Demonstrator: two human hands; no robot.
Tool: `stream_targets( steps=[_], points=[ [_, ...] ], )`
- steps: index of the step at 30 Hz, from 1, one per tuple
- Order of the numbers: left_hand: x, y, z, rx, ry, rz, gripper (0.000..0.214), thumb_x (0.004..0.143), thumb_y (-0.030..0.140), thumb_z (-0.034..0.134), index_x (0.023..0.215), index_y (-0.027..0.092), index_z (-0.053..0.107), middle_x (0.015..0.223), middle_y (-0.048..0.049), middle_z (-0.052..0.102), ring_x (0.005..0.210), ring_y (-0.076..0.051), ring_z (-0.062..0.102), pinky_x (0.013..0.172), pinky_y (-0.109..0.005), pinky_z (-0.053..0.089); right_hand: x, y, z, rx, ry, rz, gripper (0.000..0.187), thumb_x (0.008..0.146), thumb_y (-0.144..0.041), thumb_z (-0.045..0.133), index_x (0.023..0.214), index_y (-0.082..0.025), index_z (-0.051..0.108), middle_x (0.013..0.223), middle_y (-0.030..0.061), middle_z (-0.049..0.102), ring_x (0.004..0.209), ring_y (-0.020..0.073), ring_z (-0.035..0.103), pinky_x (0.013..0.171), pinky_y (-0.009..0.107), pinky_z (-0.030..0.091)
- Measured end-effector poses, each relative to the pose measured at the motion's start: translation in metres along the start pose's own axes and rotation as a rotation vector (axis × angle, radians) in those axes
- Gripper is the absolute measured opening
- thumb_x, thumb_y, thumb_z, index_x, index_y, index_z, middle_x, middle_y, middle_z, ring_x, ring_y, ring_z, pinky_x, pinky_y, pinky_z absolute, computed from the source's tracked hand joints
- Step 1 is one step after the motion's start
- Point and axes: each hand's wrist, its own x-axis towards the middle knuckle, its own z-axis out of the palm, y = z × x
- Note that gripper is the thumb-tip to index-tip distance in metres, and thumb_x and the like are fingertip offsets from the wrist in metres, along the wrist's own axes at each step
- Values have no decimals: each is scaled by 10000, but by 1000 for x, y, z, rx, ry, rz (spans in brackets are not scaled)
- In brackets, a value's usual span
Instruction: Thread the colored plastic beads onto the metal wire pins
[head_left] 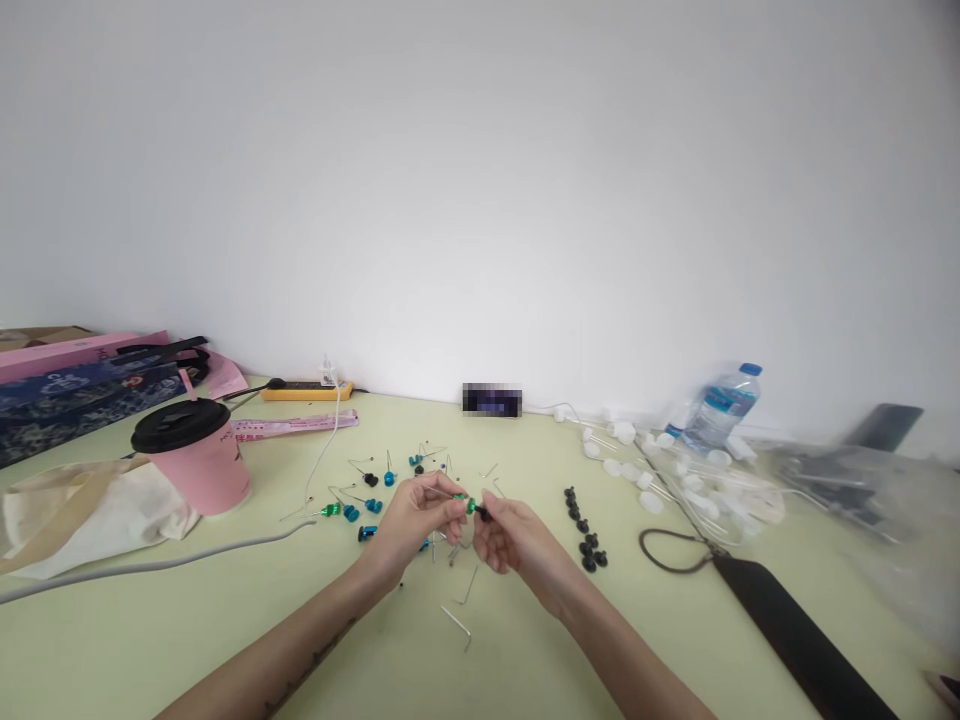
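Note:
Between my two hands is a small shiny green metal piece (470,506) with a dark end (483,513) toward the right. My left hand (420,512) is closed, its thumb and fingers pinching the green part. With thumb and fingertips, my right hand (517,535) grips the dark end. Around my left hand lie several blue metal pieces (388,478) with thin wires sticking out, and another green piece (330,510). L-shaped hex keys (457,622) lie on the table below my hands. Right of my right hand stretches a line of small black flanged pieces (583,525).
A pink cup (199,470) with a black lid stands at left, near a cloth bag (97,515) and a yellow power strip (307,391). Toward the right are white-capped clear tubes (649,480), a water bottle (724,405), plastic bags and a long black strap-looped object (795,630).

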Motion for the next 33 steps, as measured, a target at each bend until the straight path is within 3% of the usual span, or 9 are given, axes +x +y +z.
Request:
stream_targets(
  steps=[4, 7, 9, 12, 17, 22, 26, 30, 33],
  points=[
    [3, -5, -4, -81, 62, -117, 307, 752, 425, 643, 729, 132, 557, 617, -31, 633, 476, -86, 542, 471, -190, 452, -2, -1, 5, -330, 235, -299, 254, 831, -446, 537, 782, -206, 468, 641, -21, 523, 551, 119, 471, 529, 240, 352],
    [9, -8, -14, -151, 101, -204, 318, 758, 437, 633, 721, 132, 551, 644, -45, 647, 482, -69, 537, 479, -165, 440, -4, -4, 5, -592, 394, -426, 178, 841, -392, 533, 801, -229, 474, 640, -22, 519, 586, 145, 477, 571, 270, 368],
    [14, -6, -25, -99, 61, -178, 297, 744, 418, 654, 765, 132, 578, 694, -56, 667, 549, -87, 579, 556, -191, 475, -5, -6, 1, -564, 384, -408, 167, 865, -396, 496, 842, -231, 489, 669, -8, 548, 599, 153, 499, 578, 280, 385],
    [22, 1, -44, 137, -14, -95, 286, 700, 383, 693, 831, 137, 631, 767, -65, 685, 678, -142, 626, 684, -266, 499, -11, -7, -12, -338, 298, -347, 204, 879, -419, 472, 926, -220, 477, 768, 28, 603, 655, 164, 552, 610, 292, 431],
    [27, -3, -76, 617, 17, -10, 214, 690, 355, 655, 817, 184, 679, 816, -59, 696, 798, -219, 623, 731, -319, 474, -46, 15, -44, -144, 243, -148, 231, 908, -440, 403, 950, -227, 483, 906, 64, 632, 783, 185, 595, 747, 342, 469],
    [16, -28, -93, 869, 20, -48, 196, 713, 334, 580, 820, 201, 675, 761, -39, 688, 761, -229, 626, 685, -305, 463, -99, 68, -82, -657, 417, -140, 249, 874, -435, 449, 825, -229, 581, 900, 69, 602, 831, 229, 571, 739, 329, 441],
    [12, -40, -98, 1031, 67, -28, 208, 750, 293, 523, 869, 205, 668, 785, -50, 678, 779, -241, 620, 653, -294, 438, -125, 102, -107, -834, 542, -54, 215, 872, -422, 440, 850, -258, 577, 854, 54, 620, 788, 228, 590, 689, 310, 471],
    [16, -45, -98, 1100, 109, -26, 182, 750, 257, 524, 844, 208, 672, 777, -64, 671, 795, -269, 607, 670, -315, 408, -126, 107, -123, -1004, 616, -157, 202, 843, -406, 476, 839, -252, 608, 974, 80, 613, 916, 260, 583, 743, 330, 483],
    [19, -48, -100, 1128, 133, -28, 159, 752, 252, 533, 822, 204, 667, 892, -75, 676, 874, -276, 594, 707, -314, 401, -119, 104, -127, -1103, 623, -190, 201, 840, -394, 486, 878, -254, 624, 974, 81, 606, 951, 267, 571, 793, 363, 475]
  ],
)
